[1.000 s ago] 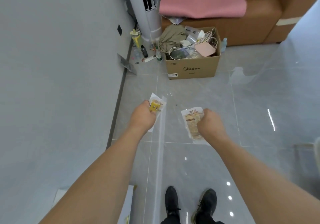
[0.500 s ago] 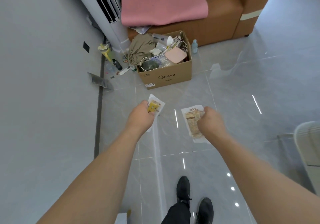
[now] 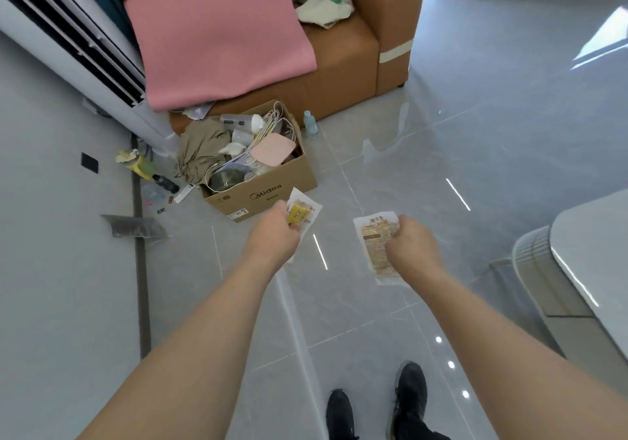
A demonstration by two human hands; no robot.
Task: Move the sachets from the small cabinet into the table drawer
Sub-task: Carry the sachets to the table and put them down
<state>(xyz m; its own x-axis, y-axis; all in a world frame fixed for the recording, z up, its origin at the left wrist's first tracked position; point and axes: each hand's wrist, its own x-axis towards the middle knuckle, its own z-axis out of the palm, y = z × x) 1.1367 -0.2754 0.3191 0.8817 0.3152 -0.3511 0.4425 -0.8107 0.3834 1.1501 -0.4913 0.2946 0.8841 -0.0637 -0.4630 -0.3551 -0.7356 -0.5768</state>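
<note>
Fingers clamped on yellow sachet (image 3: 299, 213) and tan sachet (image 3: 375, 246) as before, table (image 3: 598, 252) edge now larger at right

Two hands are showing, the left hand (image 3: 273, 235) and the right hand (image 3: 413, 247). Two sachets are showing: a yellow sachet (image 3: 300, 213) and a brown sachet (image 3: 375, 244). One cardboard box (image 3: 272, 191), one sofa (image 3: 346, 62), one pink cloth (image 3: 217, 42) and two black shoes (image 3: 411, 392) are appearing.
</note>
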